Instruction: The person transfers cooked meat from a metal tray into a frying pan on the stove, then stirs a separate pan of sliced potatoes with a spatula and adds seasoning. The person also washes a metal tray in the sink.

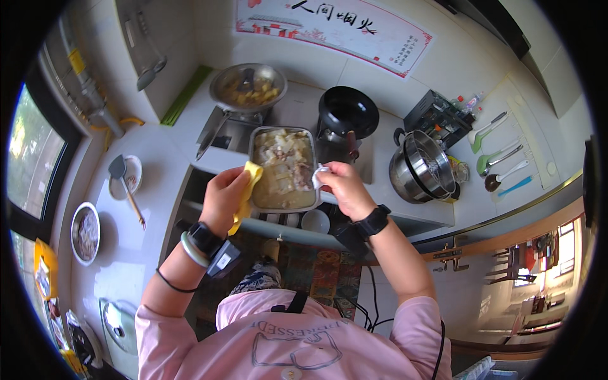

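Observation:
A rectangular metal tray (285, 209) of cooked food in pale broth (282, 166) is held level in front of the stove, its near end over an open drawer. My left hand (222, 199) grips its left rim through a folded yellow cloth (253, 183), one end of which hangs down. At the right rim, my right hand (350, 190) pinches a white cloth or tissue (319, 177) against the metal. The food looks like pale chunks with some meat.
Behind the tray are a glass-lidded steel wok (249, 90) and a black wok (349, 111), handles pointing forward. Stacked steel pots (420, 166) stand right. A spatula (126, 175) rests across a bowl (135, 190) on the left counter. The open drawer (266, 227) holds a white bowl (316, 222).

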A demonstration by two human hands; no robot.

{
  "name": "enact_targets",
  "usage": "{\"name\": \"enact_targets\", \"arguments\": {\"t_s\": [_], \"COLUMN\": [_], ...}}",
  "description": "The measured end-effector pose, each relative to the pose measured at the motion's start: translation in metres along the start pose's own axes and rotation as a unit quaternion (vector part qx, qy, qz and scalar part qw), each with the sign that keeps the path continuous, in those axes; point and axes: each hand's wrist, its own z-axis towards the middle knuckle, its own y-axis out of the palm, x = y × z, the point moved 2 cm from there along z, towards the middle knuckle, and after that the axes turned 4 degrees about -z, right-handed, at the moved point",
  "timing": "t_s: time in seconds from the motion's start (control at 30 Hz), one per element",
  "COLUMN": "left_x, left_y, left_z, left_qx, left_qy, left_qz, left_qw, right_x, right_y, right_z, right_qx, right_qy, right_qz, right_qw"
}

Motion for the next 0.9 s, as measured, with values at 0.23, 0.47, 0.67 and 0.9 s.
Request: {"name": "enact_targets", "arguments": {"t_s": [0.23,0.47,0.67,0.9], "left_x": [0.009,0.002,-0.036,-0.072], "left_y": [0.140,0.258,0.312,0.333], "left_z": [0.135,0.235,0.293,0.325], "left_qx": [-0.088,-0.110,-0.089,-0.051], "left_qy": [0.013,0.008,0.020,-0.010], "left_qz": [-0.004,0.012,0.032,-0.001], "left_qw": [0.996,0.994,0.995,0.999], "right_x": [-0.044,-0.048,-0.031,-0.011], "right_y": [-0.143,-0.258,-0.325,-0.365], "right_z": [0.065,0.131,0.180,0.225], "right_qx": [0.064,0.161,0.153,0.128], "right_qy": [0.016,0.016,0.036,0.109], "right_qz": [-0.032,-0.030,-0.053,-0.078], "right_qw": [0.997,0.986,0.986,0.983]}}
